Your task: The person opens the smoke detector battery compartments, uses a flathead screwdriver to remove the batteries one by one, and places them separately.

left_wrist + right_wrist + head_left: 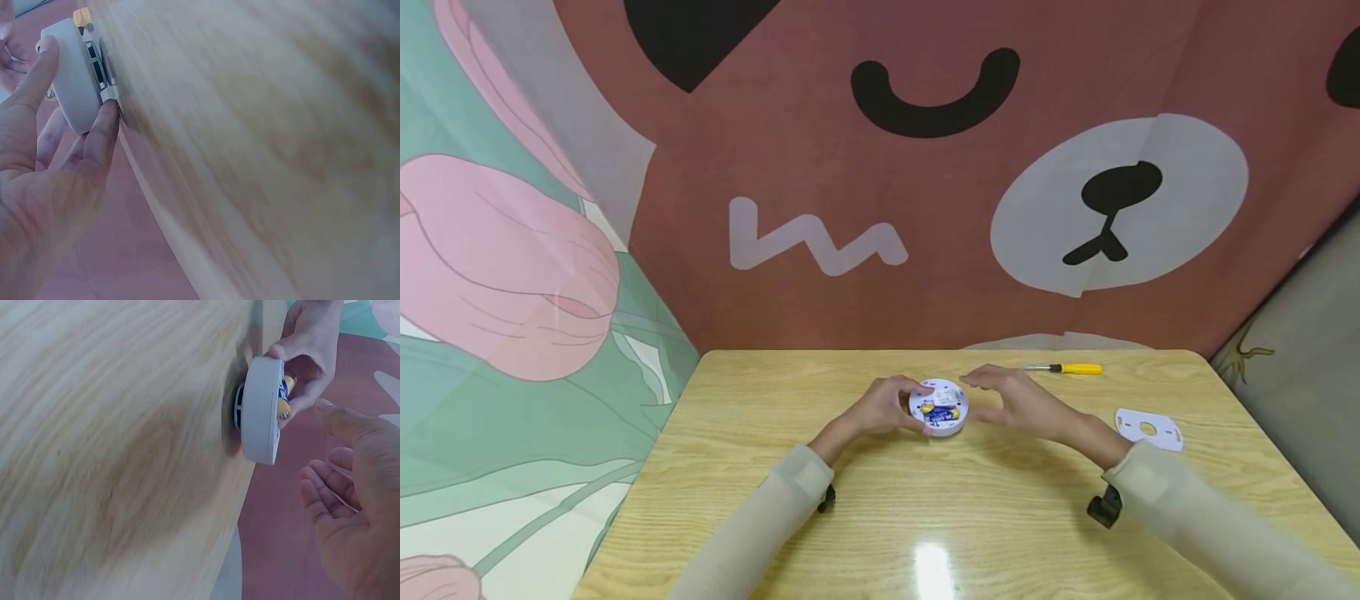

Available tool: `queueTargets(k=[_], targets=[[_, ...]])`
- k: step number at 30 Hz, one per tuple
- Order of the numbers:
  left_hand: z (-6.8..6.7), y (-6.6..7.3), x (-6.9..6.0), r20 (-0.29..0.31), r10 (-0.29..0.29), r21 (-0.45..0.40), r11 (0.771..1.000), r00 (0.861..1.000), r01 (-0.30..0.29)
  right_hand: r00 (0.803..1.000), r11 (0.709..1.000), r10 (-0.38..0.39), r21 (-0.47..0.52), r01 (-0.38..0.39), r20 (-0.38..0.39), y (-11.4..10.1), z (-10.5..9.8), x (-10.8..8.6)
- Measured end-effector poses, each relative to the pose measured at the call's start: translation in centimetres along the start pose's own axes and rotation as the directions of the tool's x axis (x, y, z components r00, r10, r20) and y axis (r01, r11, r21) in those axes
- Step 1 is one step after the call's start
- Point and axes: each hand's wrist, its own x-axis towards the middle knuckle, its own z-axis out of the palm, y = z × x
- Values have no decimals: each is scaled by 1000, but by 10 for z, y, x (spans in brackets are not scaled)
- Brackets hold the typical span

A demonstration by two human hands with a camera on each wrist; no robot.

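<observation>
A round white smoke alarm (953,426) is held just over the wooden table, its back facing up. Blue and yellow batteries (940,413) show in that back, beside a printed label. My left hand (883,406) grips the alarm by its left rim, thumb and fingers on opposite edges. In the right wrist view the white side wall (259,412) of the alarm and dark vent slots beneath are visible. To the right of the alarm, my right hand (1026,404) is apart from it, fingers loosely bent and holding nothing.
A screwdriver (1078,368) with a yellow handle lies near the table's back edge. At the right lies a white mounting plate (1127,423) with a central hole. Behind the table (737,417) hangs a printed cloth (812,317).
</observation>
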Motion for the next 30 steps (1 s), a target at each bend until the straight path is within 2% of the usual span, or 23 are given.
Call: queueTargets(k=[6,16,23,30], targets=[[1,-1,1,-4,11,8,1000,1000,-11,1000,999,-23,42,22,15,-4,10,4],[0,0,0,-3,10,-4,1000,1000,-10,997,995,-76,59,75,14,-7,23,6],[0,-1,0,0,8,1,1000,1000,-8,998,992,-59,113,57,15,-8,30,7],[-1,1,0,6,5,7,1000,1000,-5,999,994,-50,102,50,-1,-10,35,8]])
